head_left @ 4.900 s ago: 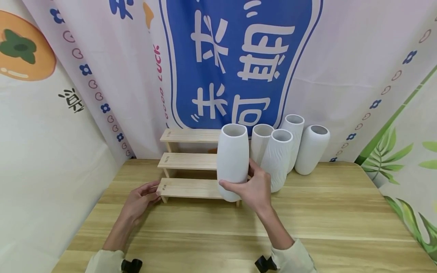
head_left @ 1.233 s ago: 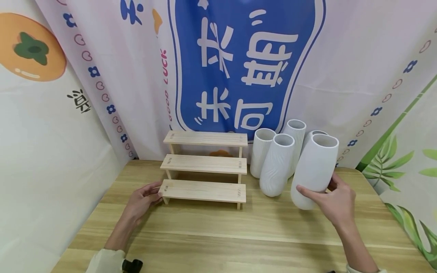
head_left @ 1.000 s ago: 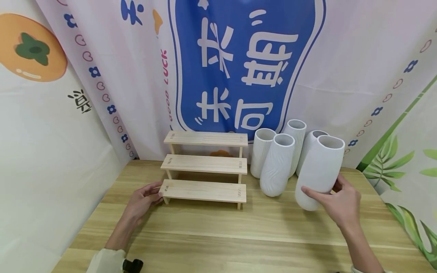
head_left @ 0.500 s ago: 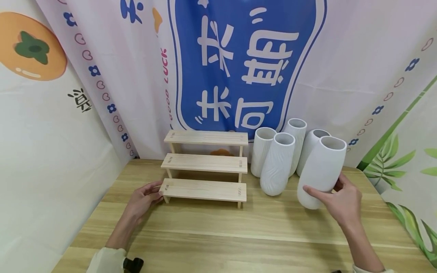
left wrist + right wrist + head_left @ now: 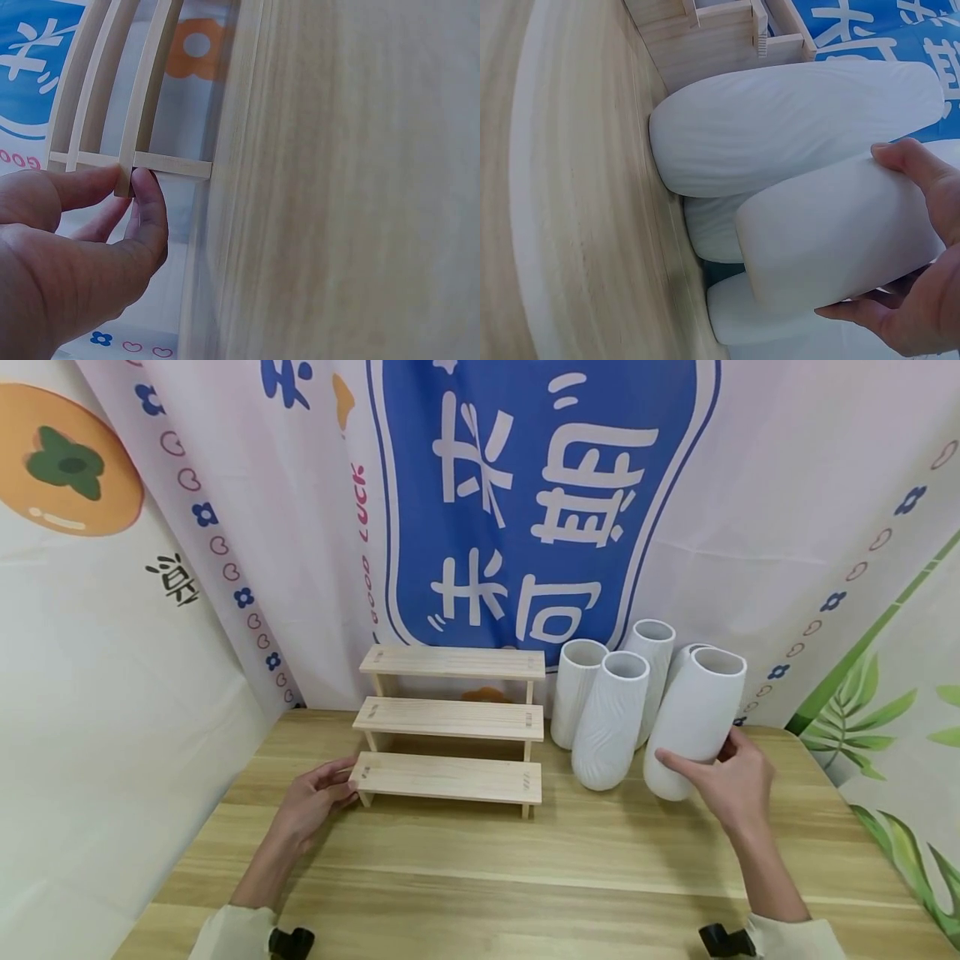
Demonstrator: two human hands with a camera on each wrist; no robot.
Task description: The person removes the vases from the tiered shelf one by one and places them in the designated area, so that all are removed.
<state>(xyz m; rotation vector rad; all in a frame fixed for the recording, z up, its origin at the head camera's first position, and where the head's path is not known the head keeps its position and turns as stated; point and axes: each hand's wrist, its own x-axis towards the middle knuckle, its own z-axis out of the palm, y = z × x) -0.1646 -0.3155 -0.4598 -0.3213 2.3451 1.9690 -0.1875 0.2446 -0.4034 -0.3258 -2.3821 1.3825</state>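
My right hand grips a smooth white vase round its lower half, thumb in front. The vase leans, and in the right wrist view its base is clear of the tabletop. Behind and left of it stand several other white vases, among them one with a wavy relief and a finely ribbed one. A three-step wooden display stand is left of the vases. My left hand pinches the left end of its lowest board between thumb and fingers.
The wood-grain table runs up to a printed curtain close behind the stand and the vases. One smooth vase is partly hidden behind the held one. White cloth hangs along the left side.
My right hand has carried the smooth vase from in front of the stand to the right of the vase group, then slightly back leftward and away from me. The left hand stays put.
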